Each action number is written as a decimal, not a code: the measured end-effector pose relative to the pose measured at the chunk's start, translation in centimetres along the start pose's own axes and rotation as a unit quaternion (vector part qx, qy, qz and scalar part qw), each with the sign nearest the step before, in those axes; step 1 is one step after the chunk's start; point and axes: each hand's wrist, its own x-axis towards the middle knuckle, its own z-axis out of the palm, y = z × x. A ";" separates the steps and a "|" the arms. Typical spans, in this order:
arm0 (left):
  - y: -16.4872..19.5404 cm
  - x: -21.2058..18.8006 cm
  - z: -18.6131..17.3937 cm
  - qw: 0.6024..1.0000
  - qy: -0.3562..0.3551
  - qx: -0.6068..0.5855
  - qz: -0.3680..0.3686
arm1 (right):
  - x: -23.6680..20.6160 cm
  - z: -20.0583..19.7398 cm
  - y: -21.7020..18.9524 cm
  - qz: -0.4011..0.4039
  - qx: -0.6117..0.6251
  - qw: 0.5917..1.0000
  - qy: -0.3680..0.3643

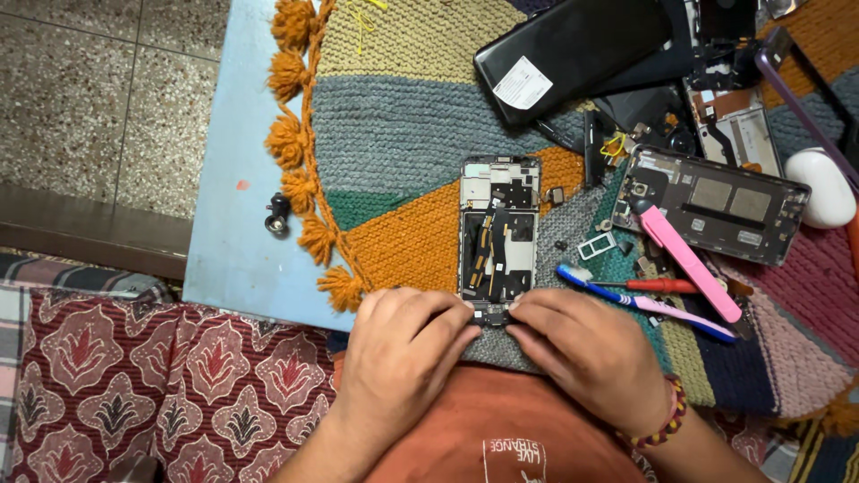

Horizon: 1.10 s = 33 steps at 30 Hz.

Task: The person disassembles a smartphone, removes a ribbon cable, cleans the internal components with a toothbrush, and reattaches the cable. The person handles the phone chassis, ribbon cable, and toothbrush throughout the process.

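An opened phone frame (498,224) with bare circuit parts and flex cables lies upright on a knitted multicolour mat (403,134). My left hand (401,351) and my right hand (586,349) meet at its near end, fingertips pinching a small dark part (495,314) at the bottom edge of the frame. Both hands rest on the mat's near edge, above my orange shirt.
Right of the frame lie a blue toothbrush (626,300), a red-handled screwdriver (658,286), a pink tool (684,259), a second opened phone body (716,201), a black phone back (564,49) and loose parts. A small dark ring (278,215) sits on the blue tabletop (233,179).
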 end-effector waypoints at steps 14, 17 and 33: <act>0.3 0.7 -1.4 0.991 0.028 -0.014 0.131 | -0.5 -2.1 0.2 -0.046 0.068 0.996 0.023; 0.4 1.0 -1.7 0.989 0.035 -0.007 0.143 | -0.5 -2.7 0.0 -0.067 0.031 0.997 0.031; 0.7 1.3 -2.0 0.989 0.039 -0.028 0.139 | -0.8 -2.2 0.5 -0.152 -0.010 0.984 0.094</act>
